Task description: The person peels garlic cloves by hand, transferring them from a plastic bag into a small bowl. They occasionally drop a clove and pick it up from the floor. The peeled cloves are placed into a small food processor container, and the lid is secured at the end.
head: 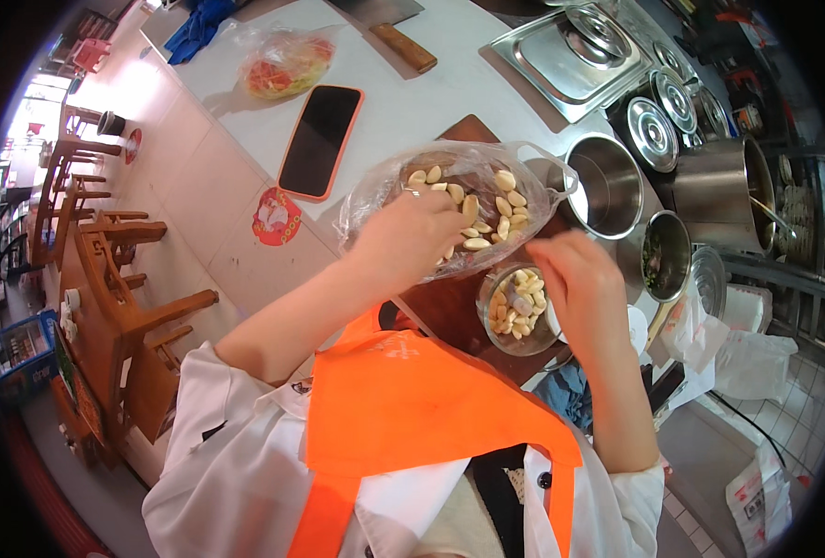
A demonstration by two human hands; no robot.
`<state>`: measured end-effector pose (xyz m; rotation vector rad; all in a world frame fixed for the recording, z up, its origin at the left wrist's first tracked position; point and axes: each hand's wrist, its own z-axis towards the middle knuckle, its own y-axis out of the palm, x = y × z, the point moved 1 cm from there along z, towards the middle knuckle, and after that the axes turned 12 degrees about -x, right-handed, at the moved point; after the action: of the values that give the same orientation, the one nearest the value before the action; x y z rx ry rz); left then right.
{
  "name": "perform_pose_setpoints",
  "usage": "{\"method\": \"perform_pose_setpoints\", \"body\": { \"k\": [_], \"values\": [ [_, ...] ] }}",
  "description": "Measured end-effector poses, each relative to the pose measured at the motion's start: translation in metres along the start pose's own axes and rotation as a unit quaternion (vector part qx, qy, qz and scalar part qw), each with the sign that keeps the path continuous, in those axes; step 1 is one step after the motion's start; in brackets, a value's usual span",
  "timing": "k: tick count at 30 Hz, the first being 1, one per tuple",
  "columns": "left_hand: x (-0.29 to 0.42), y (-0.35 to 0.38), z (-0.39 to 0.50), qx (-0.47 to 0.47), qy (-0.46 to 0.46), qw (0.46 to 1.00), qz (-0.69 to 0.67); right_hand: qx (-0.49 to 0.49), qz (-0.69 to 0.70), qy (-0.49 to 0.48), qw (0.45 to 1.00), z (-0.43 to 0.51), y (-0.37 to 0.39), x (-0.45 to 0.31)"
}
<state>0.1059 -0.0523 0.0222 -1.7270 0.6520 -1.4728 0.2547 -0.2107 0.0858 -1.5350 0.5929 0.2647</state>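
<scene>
Peeled garlic cloves (pixel 477 243) lie in a clear plastic bag (pixel 377 174), which is spread on a brown board (pixel 440 307). My left hand (pixel 419 227) reaches into the bag, its fingers curled down among the cloves; whether it grips any is hidden. Close to the bag's near right edge is my right hand (pixel 580 268), fingers bent together beside a clear bowl (pixel 486 324). Garlic cloves fill much of that bowl, around a pale central post. What the right fingertips hold, if anything, cannot be made out.
A smartphone (pixel 320 143) and a bag of cut vegetables (pixel 287 66) lie on the white table (pixel 245 132). Beyond is a cleaver with a wooden handle (pixel 404 47). Steel pots (pixel 604 185) and a lidded steel tray (pixel 545 63) stand at the right.
</scene>
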Motion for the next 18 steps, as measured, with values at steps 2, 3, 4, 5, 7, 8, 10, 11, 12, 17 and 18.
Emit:
{"method": "perform_pose_setpoints", "body": {
  "k": [2,3,4,5,7,8,10,11,12,17,18],
  "values": [
    [0.003,0.009,0.004,-0.045,0.002,0.999,0.022,-0.013,0.011,-0.013,1.000,0.033,0.010,0.011],
    [0.004,0.012,0.003,-0.061,0.006,0.998,0.035,-0.018,0.016,-0.022,0.999,0.047,0.015,0.016],
    [0.005,0.015,0.000,-0.082,-0.022,0.993,0.076,-0.068,0.012,-0.012,0.998,0.058,0.021,0.020],
    [0.003,0.016,-0.004,-0.083,-0.027,0.994,0.070,-0.119,0.008,-0.002,0.993,0.068,0.026,0.024],
    [-0.005,0.012,-0.015,-0.088,-0.035,0.994,0.061,-0.199,0.063,0.076,0.975,0.081,0.039,0.029],
    [-0.007,0.011,-0.019,-0.078,-0.039,0.995,0.046,-0.227,0.123,0.147,0.955,0.085,0.045,0.030],
    [-0.012,0.010,-0.024,-0.086,-0.065,0.994,0.019,-0.251,-0.041,0.030,0.967,0.087,0.051,0.027],
    [-0.012,0.011,-0.023,-0.072,-0.054,0.996,0.017,-0.251,-0.060,0.018,0.966,0.088,0.053,0.027],
    [-0.012,0.013,-0.020,-0.060,-0.046,0.997,0.014,-0.258,-0.082,0.015,0.963,0.088,0.055,0.026],
    [-0.008,0.023,0.003,0.001,0.004,0.996,0.094,-0.255,-0.070,0.014,0.964,0.082,0.041,0.028],
    [-0.009,0.023,0.007,0.012,0.018,0.995,0.098,-0.260,-0.052,0.021,0.964,0.077,0.035,0.030]
  ]
}}
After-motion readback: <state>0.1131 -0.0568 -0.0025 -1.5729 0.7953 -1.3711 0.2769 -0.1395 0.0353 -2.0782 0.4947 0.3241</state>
